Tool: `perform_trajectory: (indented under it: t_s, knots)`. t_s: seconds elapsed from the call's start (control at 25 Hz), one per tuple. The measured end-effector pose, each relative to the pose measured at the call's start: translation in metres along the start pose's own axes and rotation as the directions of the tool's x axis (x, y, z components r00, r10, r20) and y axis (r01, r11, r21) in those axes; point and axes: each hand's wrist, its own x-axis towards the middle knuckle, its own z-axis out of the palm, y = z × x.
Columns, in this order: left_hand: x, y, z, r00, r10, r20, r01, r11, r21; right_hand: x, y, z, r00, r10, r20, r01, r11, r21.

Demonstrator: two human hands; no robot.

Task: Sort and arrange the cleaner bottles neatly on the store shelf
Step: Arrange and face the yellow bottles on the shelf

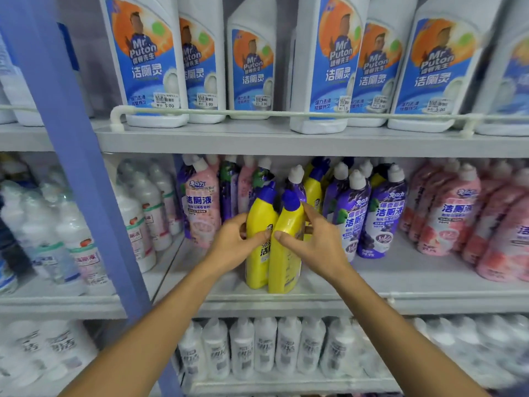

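Yellow plastic blue-capped left bottle (256,270) gripped in left hand (237,239), matching right bottle (284,265) in right hand (317,242); likely aligning pair flush.

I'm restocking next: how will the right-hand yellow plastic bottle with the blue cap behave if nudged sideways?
Probably tippy: the tall, narrow yellow plastic bottle stands on a small base near the edge of the grey shelf. Its glossy skin may slip. Undented under the right hand, it seems stiff.

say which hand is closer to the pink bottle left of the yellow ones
Left. The left hand sits just right of the pink bottle; the right hand is beyond both yellow bottles.
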Motion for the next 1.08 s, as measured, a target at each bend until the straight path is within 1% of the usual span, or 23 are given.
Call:
perform_trajectory:
  t_s: [0.16, 0.24, 0.36, 0.56, 0.68, 0.8, 0.96, 1.0, 1.08]
  knots:
    - [0.005, 0.013, 0.029, 0.995, 0.052, 0.089, -0.048, 0.998, -0.046, -0.015, 0.020, -0.027, 0.990, 0.045, -0.133, -0.059, 0.993, -0.102]
    - [0.008, 0.017, 0.042, 0.991, 0.060, 0.120, -0.050, 0.995, -0.084, -0.018, 0.030, -0.042, 0.976, 0.084, -0.201, -0.117, 0.980, -0.160]
    - [0.013, 0.019, 0.057, 0.988, 0.055, 0.145, -0.044, 0.996, -0.082, -0.021, 0.048, -0.065, 0.948, 0.140, -0.285, -0.213, 0.947, -0.242]
    - [0.022, 0.024, 0.075, 0.981, 0.069, 0.183, -0.053, 0.994, -0.093, -0.015, 0.074, -0.098, 0.902, 0.215, -0.375, -0.328, 0.905, -0.269]
    - [0.029, 0.026, 0.085, 0.982, 0.076, 0.175, -0.061, 0.994, -0.087, -0.008, 0.078, -0.106, 0.889, 0.263, -0.374, -0.368, 0.898, -0.242]
    - [0.036, 0.021, 0.089, 0.982, 0.074, 0.176, -0.068, 0.997, -0.042, -0.007, 0.078, -0.108, 0.885, 0.303, -0.353, -0.395, 0.891, -0.224]
    - [0.031, 0.027, 0.084, 0.986, 0.021, 0.163, -0.015, 0.999, -0.036, -0.019, 0.074, -0.119, 0.896, 0.350, -0.275, -0.373, 0.927, -0.033]
    - [0.030, 0.025, 0.079, 0.986, 0.016, 0.167, -0.011, 0.999, -0.030, -0.025, 0.073, -0.120, 0.900, 0.337, -0.275, -0.360, 0.932, -0.035]
    - [0.027, 0.021, 0.064, 0.987, 0.008, 0.160, -0.007, 1.000, -0.008, -0.040, 0.065, -0.118, 0.929, 0.248, -0.276, -0.289, 0.950, -0.118]
